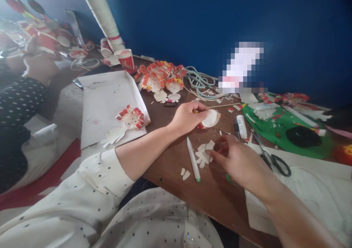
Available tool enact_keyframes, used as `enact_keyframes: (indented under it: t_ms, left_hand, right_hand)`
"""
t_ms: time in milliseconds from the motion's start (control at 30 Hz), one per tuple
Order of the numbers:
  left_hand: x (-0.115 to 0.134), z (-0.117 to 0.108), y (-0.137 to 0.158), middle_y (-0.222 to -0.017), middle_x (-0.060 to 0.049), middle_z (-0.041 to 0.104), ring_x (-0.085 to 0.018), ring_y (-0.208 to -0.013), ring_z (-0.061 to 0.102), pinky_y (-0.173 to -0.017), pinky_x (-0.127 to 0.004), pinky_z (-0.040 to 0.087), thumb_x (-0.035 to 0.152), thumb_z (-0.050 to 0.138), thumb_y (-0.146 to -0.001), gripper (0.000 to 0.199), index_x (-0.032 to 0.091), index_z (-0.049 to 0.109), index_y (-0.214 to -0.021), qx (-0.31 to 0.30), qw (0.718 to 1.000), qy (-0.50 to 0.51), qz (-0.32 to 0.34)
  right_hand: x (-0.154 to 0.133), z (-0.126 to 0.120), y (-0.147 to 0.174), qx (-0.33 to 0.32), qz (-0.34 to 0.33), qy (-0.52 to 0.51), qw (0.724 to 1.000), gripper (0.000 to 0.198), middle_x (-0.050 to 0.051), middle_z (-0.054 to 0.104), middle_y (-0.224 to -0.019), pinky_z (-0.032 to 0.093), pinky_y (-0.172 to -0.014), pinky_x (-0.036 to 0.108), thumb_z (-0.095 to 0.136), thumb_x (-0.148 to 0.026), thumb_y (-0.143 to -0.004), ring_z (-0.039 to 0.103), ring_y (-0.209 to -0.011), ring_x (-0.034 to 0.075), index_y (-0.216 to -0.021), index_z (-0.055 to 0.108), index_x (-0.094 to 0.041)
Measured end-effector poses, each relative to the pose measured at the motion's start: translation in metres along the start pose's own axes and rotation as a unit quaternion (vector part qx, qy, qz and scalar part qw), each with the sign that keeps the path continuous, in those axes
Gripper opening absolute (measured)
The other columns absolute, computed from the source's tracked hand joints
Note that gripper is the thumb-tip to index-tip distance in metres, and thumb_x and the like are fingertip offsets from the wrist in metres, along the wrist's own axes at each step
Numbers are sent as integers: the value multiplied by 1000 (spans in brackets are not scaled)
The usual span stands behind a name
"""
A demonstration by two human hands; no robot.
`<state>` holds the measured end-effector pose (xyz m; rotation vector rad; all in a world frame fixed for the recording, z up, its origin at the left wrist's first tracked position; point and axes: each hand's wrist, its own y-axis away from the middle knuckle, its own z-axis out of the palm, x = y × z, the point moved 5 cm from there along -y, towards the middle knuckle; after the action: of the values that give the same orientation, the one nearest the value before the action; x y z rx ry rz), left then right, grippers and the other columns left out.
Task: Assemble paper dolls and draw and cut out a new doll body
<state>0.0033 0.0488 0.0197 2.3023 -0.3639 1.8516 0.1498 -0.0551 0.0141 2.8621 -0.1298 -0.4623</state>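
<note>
My left hand (189, 116) is closed on a cut paper cup (210, 118), whose round white bottom faces up, with red and yellow strips at its edge. Just above the table, my right hand (231, 154) has curled fingers, a little apart. Its fingertips reach the edge of white paper cutouts (202, 155) with finger-like points; firm contact is hard to make out. Between my forearms lies a white marker (193, 160) with a green end. Two small paper scraps (186, 175) lie near it. Beyond my right hand are a glue stick (241, 127) and black-handled scissors (271, 158).
To the left, a white box lid (103, 94) holds a finished-looking paper-cup figure (130, 117). Similar figures (162, 77) are piled at the back beside a coiled cable (198, 81). A cup stack (103, 13) leans behind. Green material (277, 125) lies right; another person's sleeve (26, 97) shows left.
</note>
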Motion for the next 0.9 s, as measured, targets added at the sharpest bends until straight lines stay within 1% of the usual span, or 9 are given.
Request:
enact_keyframes:
  t_ms: [100, 200, 300, 400, 533, 633, 733, 800, 900]
  left_hand:
    - [-1, 1, 0, -72, -1, 67, -10, -60, 57, -58, -21, 43, 30, 66, -76, 18, 15, 71, -85, -3, 1000, -6, 1]
    - [-2, 1, -1, -74, -2, 68, -10, -61, 58, -59, -21, 44, 32, 67, -76, 19, 16, 71, -85, -2, 1000, -9, 11]
    - [-2, 1, 0, -74, -2, 68, -10, -61, 58, -59, -21, 44, 33, 67, -76, 19, 16, 71, -84, 4, 1000, -12, 11]
    - [0, 0, 0, -71, -1, 67, -9, -58, 56, -57, -21, 43, 33, 66, -76, 19, 16, 71, -83, 8, 1000, -16, 9]
    - [1, -1, 0, -75, -1, 69, -9, -60, 56, -57, -21, 43, 32, 65, -77, 19, 17, 71, -85, 5, 1000, -14, 20]
    - [4, 0, 1, -79, -1, 70, -10, -64, 58, -62, -22, 44, 33, 65, -78, 19, 17, 72, -86, -8, 998, -26, 50]
    - [11, 2, 4, -86, -2, 71, -12, -75, 61, -70, -23, 46, 31, 65, -80, 16, 19, 73, -86, -20, 993, -52, 107]
    - [15, 4, 7, -89, -2, 71, -13, -82, 62, -76, -24, 46, 29, 65, -81, 13, 20, 73, -85, -17, 986, -73, 151]
    - [20, 6, 11, -88, -3, 71, -15, -85, 62, -80, -27, 47, 28, 66, -81, 10, 22, 74, -84, -9, 973, -104, 204]
  right_hand:
    - [-4, -1, 2, 3, 8, 26, 1000, 44, 10, 71, -87, 41, -63, 33, 62, -47, -82, 69, -82, 28, -112, 52, -17]
    - [-10, 1, 4, 8, -9, 18, 1000, 42, 10, 72, -91, 41, -65, 33, 62, -36, -82, 69, -84, 28, -118, 50, -17]
    - [-9, 4, 3, 19, -24, -35, 999, 43, 8, 72, -91, 42, -66, 33, 60, -28, -82, 69, -82, 26, -122, 48, -18]
    - [-4, 7, -1, 18, -40, -134, 990, 35, 5, 71, -87, 45, -68, 31, 58, -26, -81, 68, -81, 22, -115, 51, -19]
    - [-2, 4, -7, -28, -61, -262, 963, 18, 2, 71, -81, 48, -68, 30, 58, -30, -81, 66, -74, 18, -95, 63, -20]
    - [-2, -7, -8, -53, -60, -337, 938, 18, 3, 73, -82, 50, -72, 31, 61, -35, -78, 66, -76, 19, -84, 69, -20]
    - [0, -15, -8, -48, -54, -422, 904, 20, 3, 72, -82, 50, -72, 30, 65, -36, -75, 64, -75, 18, -84, 69, -19]
    - [3, -16, -9, -34, -48, -459, 886, 17, 1, 68, -77, 47, -66, 27, 65, -34, -75, 60, -68, 14, -83, 67, -19]
    - [9, -13, -12, -7, -30, -499, 866, 14, -2, 62, -69, 42, -58, 23, 63, -31, -78, 53, -60, 10, -82, 65, -18]
